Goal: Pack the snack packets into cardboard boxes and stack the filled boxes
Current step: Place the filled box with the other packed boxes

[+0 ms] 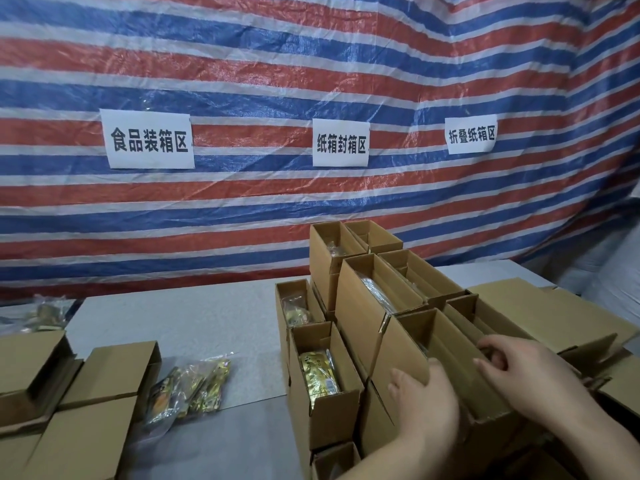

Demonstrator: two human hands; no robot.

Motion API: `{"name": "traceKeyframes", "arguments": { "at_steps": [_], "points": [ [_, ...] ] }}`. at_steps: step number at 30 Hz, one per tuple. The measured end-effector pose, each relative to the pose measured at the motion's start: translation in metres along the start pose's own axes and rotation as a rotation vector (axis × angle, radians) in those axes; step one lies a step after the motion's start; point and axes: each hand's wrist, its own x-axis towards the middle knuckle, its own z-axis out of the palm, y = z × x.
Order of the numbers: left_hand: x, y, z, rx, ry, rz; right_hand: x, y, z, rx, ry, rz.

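Both hands sit at about five o'clock, on the near open cardboard box [446, 372] atop the stack. On its near left wall lies the left hand [424, 400], fingers fairly straight and pressed against the cardboard. At the box's right rim is the right hand [519, 368], fingers curled over the edge and gripping it. Just beside this box, toward seven o'clock of the hands, a lower open box [323, 386] holds a gold snack packet [320, 375] standing upright inside. More open boxes [374, 289] are stacked behind, toward twelve o'clock. Loose snack packets [188, 386] lie on the grey table [180, 317] at nine o'clock, and empty folded boxes [69, 386] beyond them. Three white paper signs [149, 138] hang on the striped tarpaulin [311, 64] at the back.
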Motion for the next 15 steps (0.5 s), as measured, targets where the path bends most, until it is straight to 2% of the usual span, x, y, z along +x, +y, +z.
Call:
{"name": "traceKeyframes", "arguments": {
  "at_steps": [4, 7, 12, 15],
  "points": [
    [-0.005, 0.0, -0.031, -0.06, 0.042, 0.117, 0.008, -0.014, -0.001, 0.055, 0.008, -0.019],
    [-0.005, 0.0, -0.046, -0.035, 0.058, 0.234, 0.004, -0.024, -0.011, 0.277, 0.028, 0.001],
    [-0.019, 0.001, -0.129, -0.048, 0.259, 0.442, -0.012, -0.113, -0.009, 0.586, 0.11, -0.233],
    [-0.031, -0.011, -0.185, -0.012, 0.39, 0.471, -0.026, -0.175, -0.001, 0.725, 0.03, -0.388]
  ]
}}
